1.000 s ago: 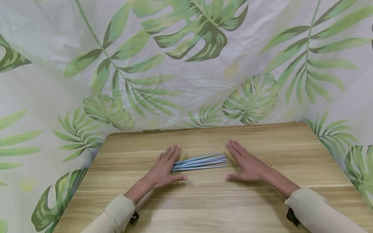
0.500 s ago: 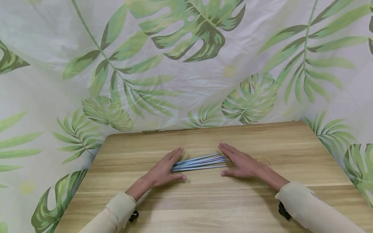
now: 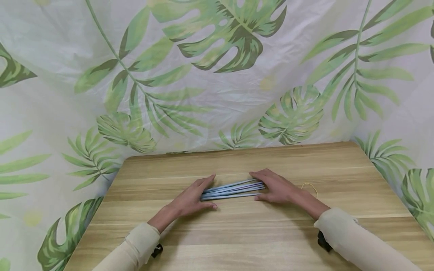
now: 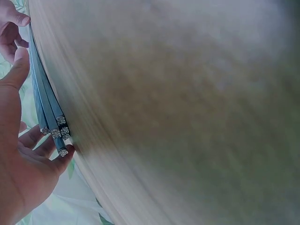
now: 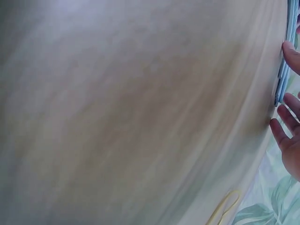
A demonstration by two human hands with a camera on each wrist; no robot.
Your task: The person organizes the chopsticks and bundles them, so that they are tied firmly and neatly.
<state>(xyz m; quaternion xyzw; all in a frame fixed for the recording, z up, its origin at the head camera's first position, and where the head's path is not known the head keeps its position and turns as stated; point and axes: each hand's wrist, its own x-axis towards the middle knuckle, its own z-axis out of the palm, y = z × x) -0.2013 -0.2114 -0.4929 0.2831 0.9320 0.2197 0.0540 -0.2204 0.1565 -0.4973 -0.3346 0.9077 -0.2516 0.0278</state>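
A loose bundle of several slim blue-grey chopsticks (image 3: 234, 189) lies across the middle of the wooden table (image 3: 230, 233), slightly fanned. In the left wrist view, the chopsticks (image 4: 47, 105) show square ends with a flower-like pattern. My left hand (image 3: 190, 198) is around their left ends, fingers stretched along the far side and thumb apart on the near side. My right hand (image 3: 279, 189) stands at the other ends, thumb near and fingers beyond, with a gap still between them. The right wrist view catches only the edge of the right hand (image 5: 291, 154) beside the bundle.
A thin yellow rubber band (image 3: 315, 190) lies on the table behind my right wrist. Behind the table's far edge hangs a leaf-printed cloth (image 3: 237, 94). Black wrist devices show under both sleeves.
My right hand has moved left to the chopsticks' right ends, its fingers and thumb drawing in around them. My left hand has stayed nearly in place, its fingers slightly more bent. The chopsticks have hardly moved.
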